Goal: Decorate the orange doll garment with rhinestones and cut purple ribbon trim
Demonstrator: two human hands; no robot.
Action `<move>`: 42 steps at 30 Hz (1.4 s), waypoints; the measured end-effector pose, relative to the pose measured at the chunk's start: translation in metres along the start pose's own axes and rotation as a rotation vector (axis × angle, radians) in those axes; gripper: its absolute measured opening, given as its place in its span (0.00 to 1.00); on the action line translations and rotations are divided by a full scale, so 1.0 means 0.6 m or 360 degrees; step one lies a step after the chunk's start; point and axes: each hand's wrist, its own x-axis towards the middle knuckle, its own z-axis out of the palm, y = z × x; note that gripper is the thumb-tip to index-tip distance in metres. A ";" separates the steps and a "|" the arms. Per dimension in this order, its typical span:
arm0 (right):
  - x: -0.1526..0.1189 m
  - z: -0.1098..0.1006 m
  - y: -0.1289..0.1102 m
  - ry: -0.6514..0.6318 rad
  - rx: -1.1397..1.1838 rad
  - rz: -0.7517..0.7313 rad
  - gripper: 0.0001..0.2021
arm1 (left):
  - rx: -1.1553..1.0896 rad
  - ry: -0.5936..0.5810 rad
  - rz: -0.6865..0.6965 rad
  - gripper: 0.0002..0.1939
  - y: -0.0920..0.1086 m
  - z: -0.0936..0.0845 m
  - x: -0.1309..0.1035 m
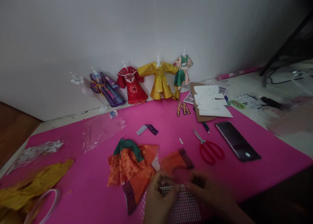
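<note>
A sheet of small pearl-like dots in rows (184,205) lies low in the view, close to me. My left hand (161,194) is closed at its upper left part, thumb and finger pinched on it. By the sheet's top edge, my right hand (205,188) has its fingertips pinched together; blur hides what is between them. Just beyond my hands lies a small orange doll jacket (141,178) with dark patterned cuffs. An orange doll skirt with a green band (126,162) rests against it. Red-handled scissors (207,149) lie to the right, blades apart.
Doll outfits on white stands line the wall, among them a yellow robe (158,79) and a red dress (132,85). A phone (237,141) and white papers (211,102) lie right. Yellow cloth (36,181) and a roll of tape (55,201) are left. Another person's blurred arm (290,119) reaches in.
</note>
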 end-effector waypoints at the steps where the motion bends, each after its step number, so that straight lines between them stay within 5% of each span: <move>1: 0.001 0.001 0.001 0.0001 0.0000 0.0004 0.11 | -0.0011 -0.0005 -0.0020 0.07 0.000 0.000 0.000; 16: 0.002 0.007 -0.007 0.0035 -0.0113 0.0071 0.09 | -0.0071 -0.0072 -0.0070 0.10 -0.002 -0.006 -0.002; 22: 0.001 0.000 -0.006 0.0049 -0.0120 0.0071 0.11 | -0.0213 -0.0241 -0.0175 0.15 -0.003 -0.025 -0.001; 42: 0.006 0.002 -0.002 0.0091 -0.0191 0.0146 0.11 | -0.0362 -0.0269 -0.0372 0.22 -0.031 -0.034 0.012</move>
